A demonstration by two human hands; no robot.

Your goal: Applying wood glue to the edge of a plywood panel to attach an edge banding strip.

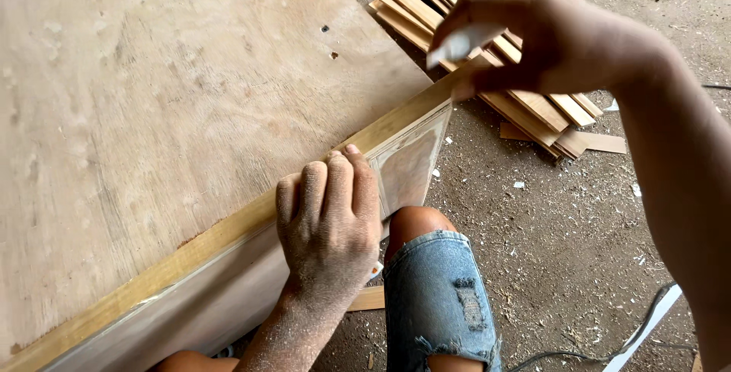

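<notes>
Two hands: both busy at the plywood panel's edge.
Left hand: fingers curled together, pressed on the pale wood edge strip.
Right hand: fingers pinched on a small white scrap, held up over the panel's corner.
Film: clear, seen along the panel's side.
Floor: sawdust, wood slats stacked nearby.
</notes>
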